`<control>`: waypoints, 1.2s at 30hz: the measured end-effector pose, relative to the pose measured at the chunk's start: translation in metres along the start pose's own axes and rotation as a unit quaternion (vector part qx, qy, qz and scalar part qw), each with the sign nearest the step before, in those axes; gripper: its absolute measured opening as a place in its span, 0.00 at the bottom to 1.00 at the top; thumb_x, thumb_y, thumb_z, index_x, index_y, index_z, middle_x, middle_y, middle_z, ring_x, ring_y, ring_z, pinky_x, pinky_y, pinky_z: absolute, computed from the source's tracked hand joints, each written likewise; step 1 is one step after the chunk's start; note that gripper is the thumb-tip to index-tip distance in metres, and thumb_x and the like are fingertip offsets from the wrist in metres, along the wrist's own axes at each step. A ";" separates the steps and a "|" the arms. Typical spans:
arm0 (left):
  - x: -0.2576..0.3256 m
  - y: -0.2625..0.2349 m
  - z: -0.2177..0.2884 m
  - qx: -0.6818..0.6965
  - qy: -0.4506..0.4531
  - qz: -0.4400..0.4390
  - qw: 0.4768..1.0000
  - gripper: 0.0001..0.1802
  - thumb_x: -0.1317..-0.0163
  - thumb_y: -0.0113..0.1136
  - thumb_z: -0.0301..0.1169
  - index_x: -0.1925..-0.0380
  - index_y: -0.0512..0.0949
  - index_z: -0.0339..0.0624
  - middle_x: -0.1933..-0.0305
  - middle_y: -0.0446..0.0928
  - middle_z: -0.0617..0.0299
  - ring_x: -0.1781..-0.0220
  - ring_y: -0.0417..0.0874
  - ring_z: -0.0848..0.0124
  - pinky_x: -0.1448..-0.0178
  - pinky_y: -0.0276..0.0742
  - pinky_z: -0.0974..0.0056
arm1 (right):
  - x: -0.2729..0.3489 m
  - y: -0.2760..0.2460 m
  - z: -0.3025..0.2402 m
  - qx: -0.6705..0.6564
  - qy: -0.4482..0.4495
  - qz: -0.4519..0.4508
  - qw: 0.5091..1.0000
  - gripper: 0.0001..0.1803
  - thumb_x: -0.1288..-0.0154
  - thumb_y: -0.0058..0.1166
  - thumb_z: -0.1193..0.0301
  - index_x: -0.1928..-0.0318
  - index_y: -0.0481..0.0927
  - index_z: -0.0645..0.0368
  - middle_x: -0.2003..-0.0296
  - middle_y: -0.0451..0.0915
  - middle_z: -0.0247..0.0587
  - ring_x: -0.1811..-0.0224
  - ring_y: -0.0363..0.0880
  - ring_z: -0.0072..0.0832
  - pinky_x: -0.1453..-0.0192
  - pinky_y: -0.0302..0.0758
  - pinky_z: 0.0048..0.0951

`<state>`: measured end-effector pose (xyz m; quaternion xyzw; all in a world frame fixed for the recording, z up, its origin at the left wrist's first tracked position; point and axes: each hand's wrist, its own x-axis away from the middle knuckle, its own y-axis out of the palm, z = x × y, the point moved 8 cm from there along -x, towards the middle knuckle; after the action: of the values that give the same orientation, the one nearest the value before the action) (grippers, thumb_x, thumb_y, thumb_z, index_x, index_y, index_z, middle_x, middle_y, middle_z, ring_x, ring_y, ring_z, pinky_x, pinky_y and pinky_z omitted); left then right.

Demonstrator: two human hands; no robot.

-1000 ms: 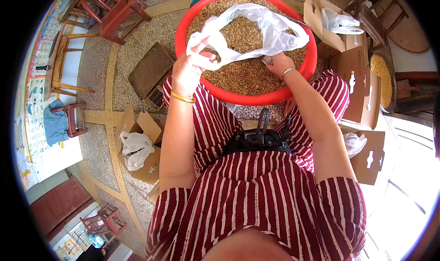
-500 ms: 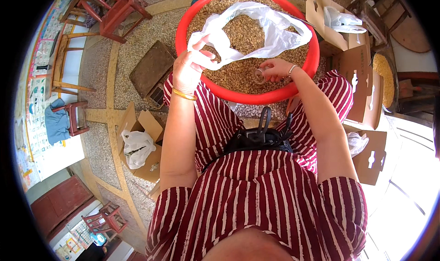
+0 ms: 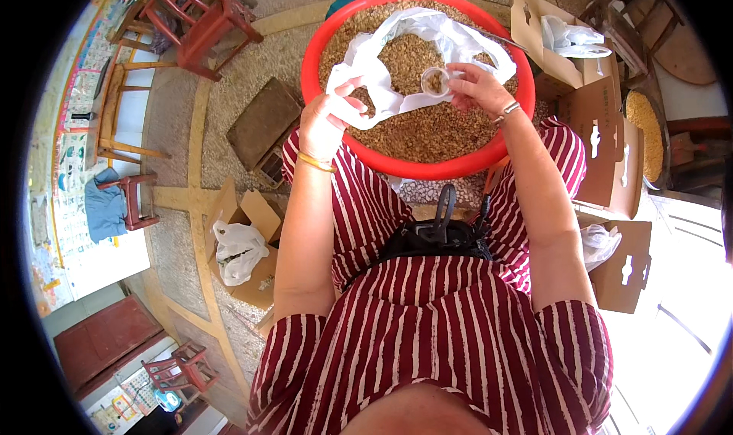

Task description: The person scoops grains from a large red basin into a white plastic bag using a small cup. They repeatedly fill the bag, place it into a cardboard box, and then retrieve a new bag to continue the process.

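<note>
In front of me stands a wide red basin full of small brown dried pieces. Above it my left hand grips the near left rim of a white plastic bag, whose mouth spreads wide. My right hand pinches a small clear cup with some brown bits inside. The cup is over the bag's mouth, near its right side. Whether the cup touches the bag I cannot tell.
An open cardboard box with a white bag stands at left, near a dark wooden stool. More cardboard boxes line the right side, beside a container of yellow grain. Red chairs stand far left.
My right hand has lifted the clear cup up from the brown pieces near the basin's front to over the bag. My left hand still holds the bag's rim.
</note>
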<state>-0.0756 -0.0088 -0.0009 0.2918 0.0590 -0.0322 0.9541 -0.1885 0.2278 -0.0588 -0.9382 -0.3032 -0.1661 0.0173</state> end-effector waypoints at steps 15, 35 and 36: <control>0.000 0.009 -0.003 0.023 -0.020 0.017 0.999 0.21 0.41 0.51 0.40 0.60 0.77 0.30 0.52 0.73 0.39 0.65 0.79 0.62 0.64 0.79 0.59 | -0.006 0.016 -0.028 0.455 -0.270 0.233 0.816 0.35 0.53 0.59 0.71 0.42 0.62 0.46 0.47 0.67 0.45 0.52 0.73 0.44 0.51 0.73 0.38; 0.001 -0.006 -0.005 -0.025 0.001 0.045 0.999 0.28 0.41 0.51 0.44 0.50 0.69 0.29 0.44 0.68 0.45 0.62 0.78 0.65 0.63 0.78 0.59 | 0.006 0.029 -0.007 0.155 -0.139 0.021 0.978 0.26 0.49 0.60 0.67 0.47 0.71 0.54 0.66 0.79 0.37 0.64 0.76 0.23 0.57 0.74 0.27; 0.001 -0.004 -0.005 -0.021 -0.002 0.047 0.999 0.28 0.41 0.51 0.44 0.50 0.69 0.29 0.44 0.68 0.45 0.62 0.79 0.65 0.63 0.78 0.59 | 0.006 0.035 0.001 0.194 -0.120 -0.014 0.973 0.26 0.50 0.60 0.66 0.48 0.71 0.54 0.66 0.79 0.37 0.65 0.75 0.23 0.57 0.74 0.27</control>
<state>-0.0760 -0.0092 -0.0075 0.2739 0.0442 0.0132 0.9606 -0.1637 0.2022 -0.0556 -0.9256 -0.3429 0.0097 0.1602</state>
